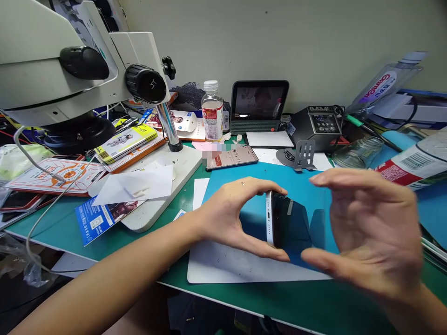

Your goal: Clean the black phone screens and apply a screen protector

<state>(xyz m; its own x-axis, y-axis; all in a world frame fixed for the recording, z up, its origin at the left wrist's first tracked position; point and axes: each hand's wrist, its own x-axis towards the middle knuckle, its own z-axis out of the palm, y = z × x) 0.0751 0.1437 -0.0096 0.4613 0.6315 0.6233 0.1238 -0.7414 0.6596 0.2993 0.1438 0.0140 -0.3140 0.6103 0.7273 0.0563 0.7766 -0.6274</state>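
My left hand [233, 216] grips a smartphone [289, 223] by its long edges, thumb on the near side and fingers on the far side. The phone is tilted, with its pale end and charging port facing left and a dark, glossy face showing. A small light strip lies on that face near the far edge. To the right of the phone, my right hand [377, 232] is open, thumb and fingers apart, slightly blurred. Beneath both hands is a blue mat [223, 186], with a white sheet [223, 265] along its near side.
A microscope [52, 83] fills the upper left, its white base [157, 204] holding papers. Another phone [232, 158] with a lit screen lies behind the mat. Farther back stand a plastic bottle [212, 111], a smart display [258, 104] and a black control box [317, 125]. More bottles lean at right.
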